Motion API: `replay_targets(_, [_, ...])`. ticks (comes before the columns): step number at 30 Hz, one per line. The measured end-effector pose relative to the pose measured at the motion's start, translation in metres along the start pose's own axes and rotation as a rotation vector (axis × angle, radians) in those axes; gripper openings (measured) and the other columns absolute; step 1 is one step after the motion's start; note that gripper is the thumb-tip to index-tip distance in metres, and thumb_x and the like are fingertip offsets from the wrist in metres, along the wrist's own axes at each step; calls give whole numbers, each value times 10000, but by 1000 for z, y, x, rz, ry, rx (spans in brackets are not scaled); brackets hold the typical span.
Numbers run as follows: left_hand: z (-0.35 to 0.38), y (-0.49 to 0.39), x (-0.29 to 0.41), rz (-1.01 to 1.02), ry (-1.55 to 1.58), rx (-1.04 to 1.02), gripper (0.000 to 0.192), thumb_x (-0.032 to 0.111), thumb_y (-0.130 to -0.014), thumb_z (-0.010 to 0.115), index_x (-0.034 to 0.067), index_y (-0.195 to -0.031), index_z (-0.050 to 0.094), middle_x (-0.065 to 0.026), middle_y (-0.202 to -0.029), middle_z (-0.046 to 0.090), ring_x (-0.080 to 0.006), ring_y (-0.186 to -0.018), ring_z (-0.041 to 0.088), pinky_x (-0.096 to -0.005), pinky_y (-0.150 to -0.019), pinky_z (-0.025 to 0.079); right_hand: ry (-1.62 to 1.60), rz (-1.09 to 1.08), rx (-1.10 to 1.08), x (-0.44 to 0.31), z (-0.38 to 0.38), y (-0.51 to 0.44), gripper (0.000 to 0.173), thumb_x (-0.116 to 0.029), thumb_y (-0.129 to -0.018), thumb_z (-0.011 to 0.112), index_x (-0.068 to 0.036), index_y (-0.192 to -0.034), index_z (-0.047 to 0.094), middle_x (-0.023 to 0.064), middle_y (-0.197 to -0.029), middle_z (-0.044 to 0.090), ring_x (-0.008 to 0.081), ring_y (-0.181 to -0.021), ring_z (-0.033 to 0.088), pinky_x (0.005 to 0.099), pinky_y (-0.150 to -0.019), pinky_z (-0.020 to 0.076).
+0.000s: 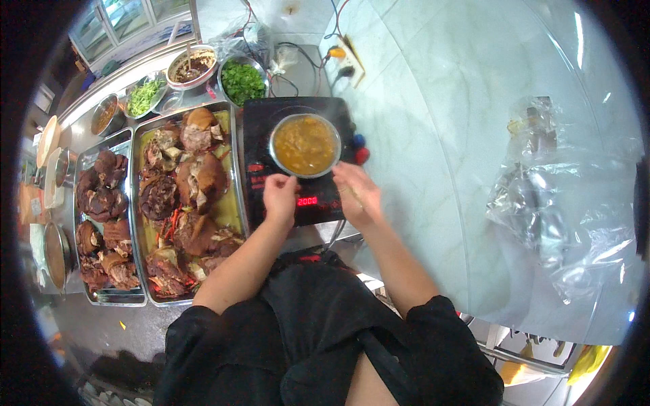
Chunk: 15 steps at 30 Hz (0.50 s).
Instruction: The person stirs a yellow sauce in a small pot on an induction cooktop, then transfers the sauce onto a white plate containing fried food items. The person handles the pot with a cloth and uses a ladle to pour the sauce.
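Note:
A round metal bowl with yellow-brown stew or soup sits on a black induction cooker with a lit red display. My left hand, fingers curled, is just below the bowl's lower left rim. Whether it touches the rim or pinches something small cannot be seen. On the other side, my right hand is blurred and close to the lower right rim. A thin pale streak crosses its palm side, too blurred to name.
Left of the cooker, a large metal tray holds braised meat pieces in yellow liquid; a narrower meat tray adjoins it. Bowls of chopped green herbs, dark sauce and sliced greens stand behind. Cables run to a wall socket. Clear plastic hangs right.

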<state>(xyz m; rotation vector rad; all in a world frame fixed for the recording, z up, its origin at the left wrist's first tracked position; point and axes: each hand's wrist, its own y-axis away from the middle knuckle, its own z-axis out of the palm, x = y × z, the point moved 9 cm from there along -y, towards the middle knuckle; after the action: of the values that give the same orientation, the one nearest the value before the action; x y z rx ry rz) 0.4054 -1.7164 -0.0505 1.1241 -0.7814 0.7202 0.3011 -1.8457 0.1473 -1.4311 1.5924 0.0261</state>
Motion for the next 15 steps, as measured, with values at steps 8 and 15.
replay_targets(8, [0, 9, 13, 23, 53, -11, 170, 32, -895, 603, 71, -982, 463, -66, -967, 593, -178, -872, 629, -290, -697, 506, -872, 989, 335, 110, 27, 54, 275, -214, -964, 565, 29, -1086, 525, 210, -955, 645, 311, -856, 673, 406, -759, 561])
replay_targets(15, [0, 14, 10, 9, 142, -70, 188, 14, -902, 568, 73, -1025, 439, -116, -1105, 597, -210, -962, 624, -329, -783, 511, -825, 969, 370, 87, 10, 46, 245, -162, -972, 533, 47, -1098, 530, 208, -972, 646, 314, -865, 673, 413, -792, 558])
